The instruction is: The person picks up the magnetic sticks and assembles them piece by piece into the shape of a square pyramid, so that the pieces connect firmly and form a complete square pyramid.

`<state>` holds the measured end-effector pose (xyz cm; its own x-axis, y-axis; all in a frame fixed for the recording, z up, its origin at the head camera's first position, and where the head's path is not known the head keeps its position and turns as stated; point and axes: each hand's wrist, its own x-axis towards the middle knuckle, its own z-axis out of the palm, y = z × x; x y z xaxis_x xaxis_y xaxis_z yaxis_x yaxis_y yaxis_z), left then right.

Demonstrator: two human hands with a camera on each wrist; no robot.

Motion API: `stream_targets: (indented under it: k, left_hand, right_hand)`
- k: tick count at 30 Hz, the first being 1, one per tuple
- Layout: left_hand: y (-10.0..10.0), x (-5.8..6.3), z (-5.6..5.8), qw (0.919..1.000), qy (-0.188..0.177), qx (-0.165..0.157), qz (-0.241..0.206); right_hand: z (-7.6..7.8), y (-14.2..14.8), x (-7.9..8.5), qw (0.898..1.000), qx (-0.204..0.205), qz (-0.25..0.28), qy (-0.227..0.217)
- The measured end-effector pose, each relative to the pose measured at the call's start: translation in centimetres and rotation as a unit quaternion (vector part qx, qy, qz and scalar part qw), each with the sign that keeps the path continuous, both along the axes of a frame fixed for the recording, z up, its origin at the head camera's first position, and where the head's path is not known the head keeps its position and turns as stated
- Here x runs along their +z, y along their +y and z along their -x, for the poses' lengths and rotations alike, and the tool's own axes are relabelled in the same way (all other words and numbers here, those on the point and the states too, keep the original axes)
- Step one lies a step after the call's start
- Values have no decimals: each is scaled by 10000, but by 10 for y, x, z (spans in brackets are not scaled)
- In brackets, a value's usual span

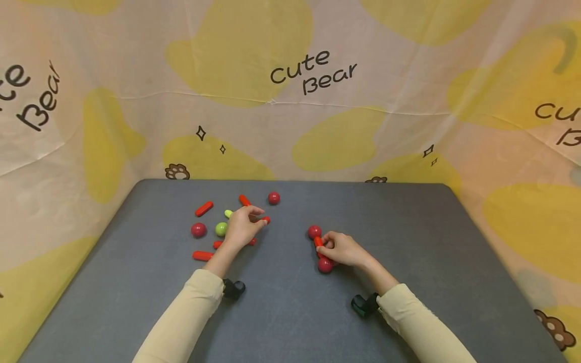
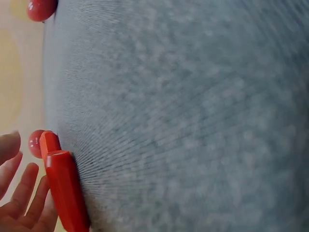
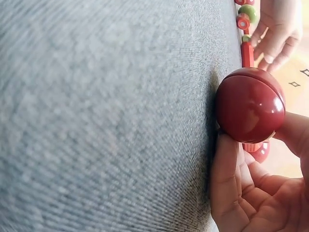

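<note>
My right hand (image 1: 344, 249) pinches a red stick (image 1: 319, 243) between thumb and fingers. A dark red ball (image 1: 314, 232) is at its far end and another red ball (image 1: 325, 265) at its near end; the right wrist view shows this near ball (image 3: 251, 106) large, close above the table. Over the scattered pieces on the left, my left hand (image 1: 240, 227) hovers with loosely bent, spread fingers. Near its fingertips lies a small red piece (image 1: 267, 220), partly hidden. In the left wrist view, a red stick (image 2: 66, 193) stands beside the spread fingers, with no grip on it visible.
Around the left hand lie red sticks (image 1: 204, 208), a red ball (image 1: 198, 230), a green ball (image 1: 221, 229) and a yellow-green piece (image 1: 228, 214). Another red ball (image 1: 274, 198) sits near the back edge of the grey table (image 1: 281, 312). A printed cloth (image 1: 254, 131) hangs behind.
</note>
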<state>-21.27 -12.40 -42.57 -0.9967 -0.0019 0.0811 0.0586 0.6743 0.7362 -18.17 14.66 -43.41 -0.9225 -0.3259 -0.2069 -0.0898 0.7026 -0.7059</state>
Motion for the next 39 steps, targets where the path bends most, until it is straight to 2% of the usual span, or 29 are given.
stream_targets:
  k: [12, 17, 26, 32, 39]
  left_hand:
    - [0, -6, 7, 9945, -165, -47, 1031]
    - [1, -4, 9, 9921, -201, -60, 1240]
    - [4, -1, 8, 9933, -265, -51, 1128]
    - [9, 2, 6, 9959, -113, -379, 818]
    - [17, 7, 0, 9949, 130, -799, 604]
  right_hand:
    - [0, 2, -1, 10000, -23, 86, -41]
    - [0, 1, -1, 9999, -79, 101, -88]
    - [0, 2, -1, 9998, -85, 163, -109]
    - [-1, 2, -1, 9997, -92, 196, -132]
    - [-3, 3, -3, 9997, -165, 154, -76]
